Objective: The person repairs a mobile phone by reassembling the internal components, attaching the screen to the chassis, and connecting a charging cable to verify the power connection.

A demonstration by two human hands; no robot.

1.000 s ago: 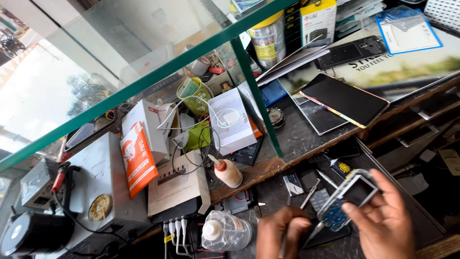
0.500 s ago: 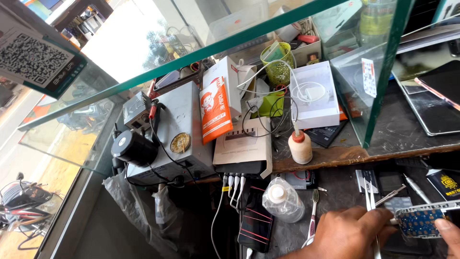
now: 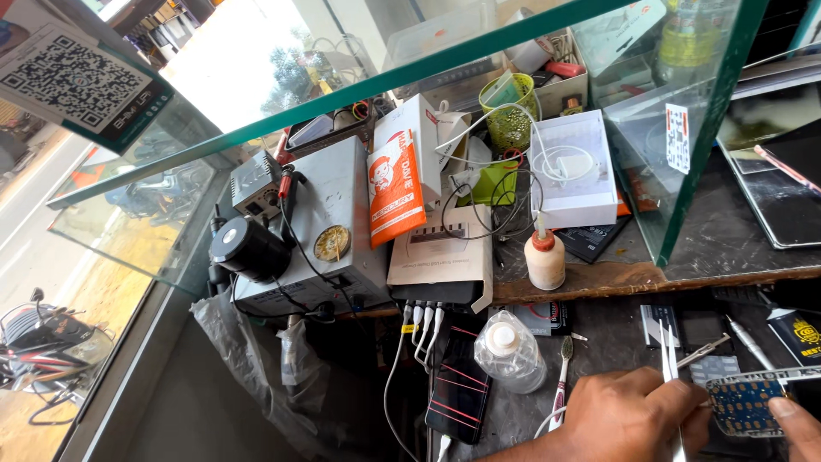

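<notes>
Your left hand [image 3: 629,419] closed on upright tweezers [image 3: 670,376], tips up, your right hand [image 3: 795,423] pinching the blue circuit board [image 3: 746,402], long axis left-right, bottom right, above dark bench [image 3: 616,342].

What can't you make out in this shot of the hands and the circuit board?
- Right hand: head view, mostly cut off by the frame's corner; its grip is unclear.
- Circuit board: components too small to tell.
- Tweezers in the left hand: tips run off the bottom edge.
- Dark phone: lower end cut off.

Bright daylight from upper left, sharp focus.
</notes>
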